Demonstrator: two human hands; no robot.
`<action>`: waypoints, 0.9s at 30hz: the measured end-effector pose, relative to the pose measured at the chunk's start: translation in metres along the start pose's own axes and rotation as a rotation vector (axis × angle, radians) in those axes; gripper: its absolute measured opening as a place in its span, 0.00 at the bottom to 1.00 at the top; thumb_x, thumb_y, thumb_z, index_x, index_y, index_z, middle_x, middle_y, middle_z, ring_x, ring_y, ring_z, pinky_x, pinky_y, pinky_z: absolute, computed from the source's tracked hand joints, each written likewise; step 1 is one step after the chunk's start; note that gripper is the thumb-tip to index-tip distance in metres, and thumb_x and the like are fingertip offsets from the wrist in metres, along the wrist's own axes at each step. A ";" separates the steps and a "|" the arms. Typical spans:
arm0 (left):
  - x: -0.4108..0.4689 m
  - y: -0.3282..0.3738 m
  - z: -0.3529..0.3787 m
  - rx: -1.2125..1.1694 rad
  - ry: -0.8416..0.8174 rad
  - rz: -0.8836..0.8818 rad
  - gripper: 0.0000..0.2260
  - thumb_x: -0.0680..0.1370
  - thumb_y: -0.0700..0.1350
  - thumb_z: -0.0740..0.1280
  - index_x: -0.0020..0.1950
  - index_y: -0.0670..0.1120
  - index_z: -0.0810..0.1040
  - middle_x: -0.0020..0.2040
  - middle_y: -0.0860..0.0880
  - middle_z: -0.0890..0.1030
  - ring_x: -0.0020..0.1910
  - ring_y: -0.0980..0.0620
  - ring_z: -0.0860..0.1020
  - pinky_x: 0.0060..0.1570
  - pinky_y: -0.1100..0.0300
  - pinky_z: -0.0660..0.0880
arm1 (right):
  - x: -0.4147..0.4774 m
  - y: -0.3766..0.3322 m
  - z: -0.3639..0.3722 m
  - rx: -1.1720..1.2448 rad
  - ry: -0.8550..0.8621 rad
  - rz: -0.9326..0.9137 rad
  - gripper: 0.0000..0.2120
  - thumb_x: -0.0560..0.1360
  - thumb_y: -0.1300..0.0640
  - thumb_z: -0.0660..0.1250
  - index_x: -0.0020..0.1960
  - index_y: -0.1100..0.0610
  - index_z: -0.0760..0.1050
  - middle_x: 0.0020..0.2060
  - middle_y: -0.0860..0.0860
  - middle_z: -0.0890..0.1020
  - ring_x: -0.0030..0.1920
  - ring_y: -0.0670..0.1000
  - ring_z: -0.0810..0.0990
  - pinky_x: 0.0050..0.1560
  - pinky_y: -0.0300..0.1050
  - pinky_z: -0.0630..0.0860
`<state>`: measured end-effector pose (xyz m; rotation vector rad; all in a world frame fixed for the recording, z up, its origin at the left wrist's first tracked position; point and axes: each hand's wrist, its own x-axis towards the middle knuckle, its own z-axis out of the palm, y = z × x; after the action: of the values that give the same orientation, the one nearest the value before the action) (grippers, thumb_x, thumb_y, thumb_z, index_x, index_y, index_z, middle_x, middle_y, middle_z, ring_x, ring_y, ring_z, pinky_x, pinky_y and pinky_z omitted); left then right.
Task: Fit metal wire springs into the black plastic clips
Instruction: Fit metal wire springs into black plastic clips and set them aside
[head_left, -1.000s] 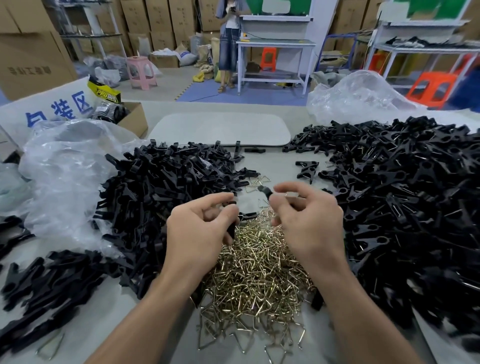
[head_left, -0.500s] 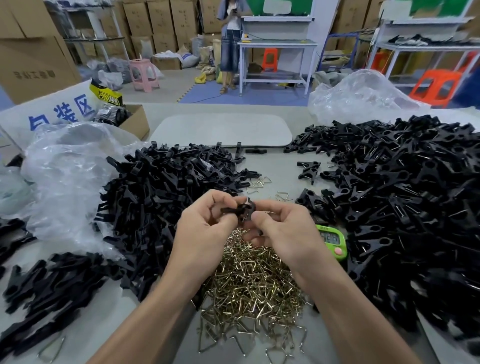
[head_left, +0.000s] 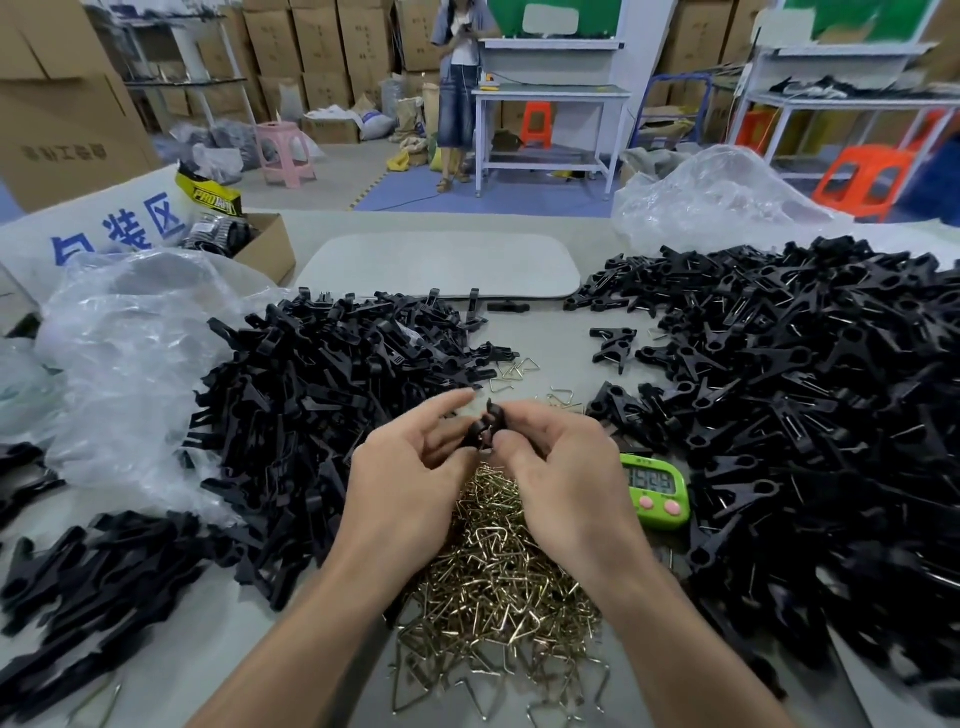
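The fitting step is in hand: above the wire springs (head_left: 493, 571) heaped by the near edge of the bench (head_left: 545, 338), the left hand (head_left: 410, 483) and right hand (head_left: 561, 467) both pinch one black clip (head_left: 485, 428) in curled fingers, the left forefinger lifted free. Whether a spring already sits in it is hard to tell, so the next move probably calls for a firm, aligned press. A second ago the hands were apart, each holding its own piece.

Green digital timer (head_left: 655, 488) sits on the grey worktop (head_left: 249, 623), display up, two pink buttons. Crumpled clear plastic bag (head_left: 130, 374) on the left, another one (head_left: 717, 202) far right. Small open cardboard box (head_left: 265, 249) beside a white rounded pad (head_left: 441, 265). Behind that: pink stool (head_left: 284, 153), orange stool (head_left: 865, 179), stacked cartons (head_left: 317, 57), and a person standing (head_left: 460, 98).
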<state>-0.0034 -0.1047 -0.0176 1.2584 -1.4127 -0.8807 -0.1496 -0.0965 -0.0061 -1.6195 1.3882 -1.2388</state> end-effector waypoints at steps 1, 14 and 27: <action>0.000 0.000 0.000 0.074 0.037 0.021 0.23 0.76 0.36 0.75 0.59 0.65 0.83 0.49 0.66 0.86 0.52 0.67 0.83 0.56 0.69 0.79 | 0.000 0.000 -0.001 -0.015 0.012 -0.001 0.20 0.82 0.59 0.67 0.45 0.33 0.81 0.45 0.38 0.87 0.48 0.45 0.86 0.54 0.48 0.83; -0.003 0.001 0.009 -0.006 0.002 0.022 0.18 0.79 0.37 0.73 0.57 0.62 0.84 0.47 0.63 0.87 0.50 0.65 0.85 0.55 0.67 0.80 | 0.003 0.009 -0.004 -0.051 -0.038 0.080 0.10 0.82 0.59 0.67 0.50 0.47 0.85 0.41 0.47 0.87 0.44 0.52 0.85 0.51 0.58 0.83; -0.002 -0.010 0.008 -0.081 -0.011 0.020 0.19 0.76 0.34 0.75 0.57 0.58 0.86 0.48 0.60 0.88 0.51 0.61 0.86 0.52 0.68 0.80 | 0.001 0.006 -0.009 -0.152 -0.078 0.070 0.09 0.82 0.57 0.65 0.50 0.50 0.83 0.40 0.49 0.86 0.43 0.54 0.84 0.48 0.59 0.82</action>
<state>-0.0090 -0.1054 -0.0290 1.1780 -1.3823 -0.9236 -0.1602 -0.0978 -0.0079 -1.6871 1.5076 -1.0410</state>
